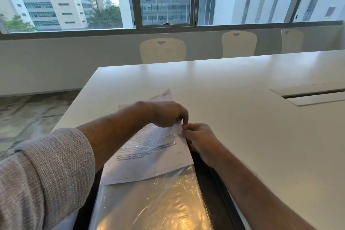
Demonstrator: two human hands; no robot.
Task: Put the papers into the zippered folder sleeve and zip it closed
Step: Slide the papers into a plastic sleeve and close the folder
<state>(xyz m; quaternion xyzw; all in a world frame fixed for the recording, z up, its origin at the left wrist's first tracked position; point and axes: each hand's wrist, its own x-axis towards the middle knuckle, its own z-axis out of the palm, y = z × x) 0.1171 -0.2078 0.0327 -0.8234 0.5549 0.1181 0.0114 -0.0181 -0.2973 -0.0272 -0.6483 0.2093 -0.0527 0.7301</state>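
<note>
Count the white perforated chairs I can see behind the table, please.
3: one white perforated chair at the far edge's centre, a second to its right, a third farther right. Others may sit outside the frame.

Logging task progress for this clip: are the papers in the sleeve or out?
Partly in. The papers lie under clear film of the sleeve, but a corner sticks out beyond the left hand.

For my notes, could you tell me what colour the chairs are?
The chairs are cream-white with perforated backs, seen in the head view.

Table (242, 117) bare ahead & right, cable hatch (313, 94) far right
</note>
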